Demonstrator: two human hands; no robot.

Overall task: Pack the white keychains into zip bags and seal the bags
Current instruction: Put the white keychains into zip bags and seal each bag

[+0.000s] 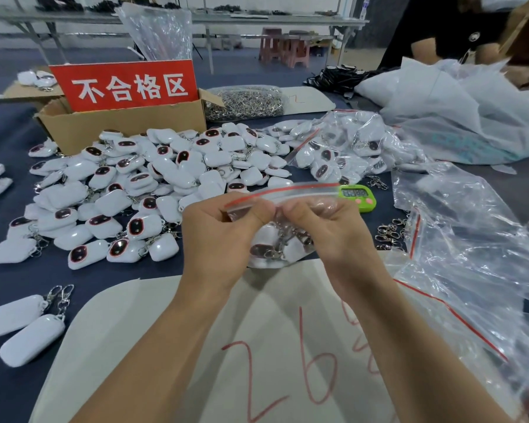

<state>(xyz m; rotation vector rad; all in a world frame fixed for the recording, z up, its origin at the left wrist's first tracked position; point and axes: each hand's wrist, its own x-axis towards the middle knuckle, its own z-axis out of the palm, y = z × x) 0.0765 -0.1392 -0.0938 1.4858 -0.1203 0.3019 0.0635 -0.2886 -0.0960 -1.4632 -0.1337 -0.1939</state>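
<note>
Both hands hold a clear zip bag [303, 190] with a red strip along its top, lifted above the table's middle. My left hand [223, 227] pinches the bag's top near its left end. My right hand [327, 224] pinches it just to the right, thumbs close together. Inside the bag hang several white keychains [272, 248] with metal clasps. A big heap of loose white keychains [153, 184] with dark red-rimmed faces lies on the dark blue table, left of the hands and beyond them. Two more white keychains [22, 328] lie near the front left.
A cardboard box [119, 126] with a red sign stands at the back left. Filled bags [348, 145] and a bag of metal clasps [245, 102] lie behind. Empty zip bags [471, 254] pile up at right. A green timer [358, 196] sits beyond my right hand. A person sits far right.
</note>
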